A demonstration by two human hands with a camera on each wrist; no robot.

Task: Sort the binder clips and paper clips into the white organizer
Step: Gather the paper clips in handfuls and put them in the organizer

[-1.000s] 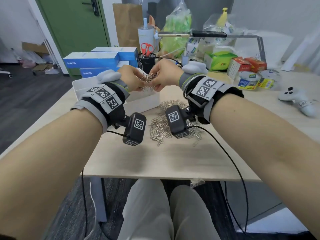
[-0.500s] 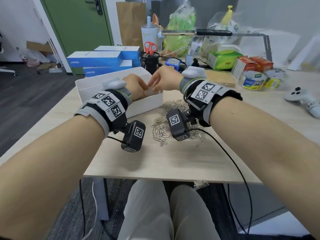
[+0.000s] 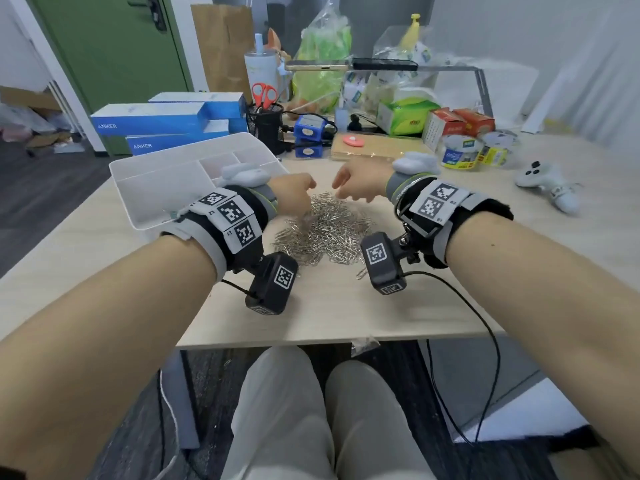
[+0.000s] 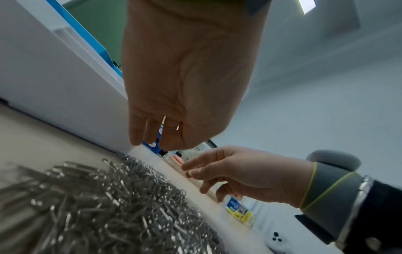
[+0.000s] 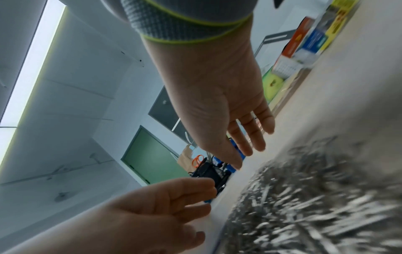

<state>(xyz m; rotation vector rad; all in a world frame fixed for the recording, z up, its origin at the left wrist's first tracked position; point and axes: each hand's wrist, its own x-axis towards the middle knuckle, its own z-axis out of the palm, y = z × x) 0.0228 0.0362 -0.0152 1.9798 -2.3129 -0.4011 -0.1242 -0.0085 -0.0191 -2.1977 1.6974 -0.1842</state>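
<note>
A heap of silver paper clips (image 3: 325, 230) lies on the wooden table in front of me, blurred in both wrist views (image 4: 108, 206) (image 5: 304, 197). The white organizer (image 3: 162, 188) stands to its left, its wall showing in the left wrist view (image 4: 54, 82). My left hand (image 3: 304, 189) hovers over the heap's far left edge, fingers hanging loosely (image 4: 150, 135), holding nothing. My right hand (image 3: 341, 188) hovers opposite it at the far right edge, fingers nearly straight (image 5: 248, 137) and empty. The two hands are a small gap apart. I see no binder clips.
Blue boxes (image 3: 162, 123), a black mesh pen cup with orange scissors (image 3: 265, 123), tape rolls (image 3: 460, 150), cartons and bags crowd the table's back. A white game controller (image 3: 547, 183) lies at the right. Bare tabletop lies between the heap and the near edge.
A second ago both hands held a bunch of paper clips above the organizer, then lowered into it. Now they have come back right, empty, over the heap.
</note>
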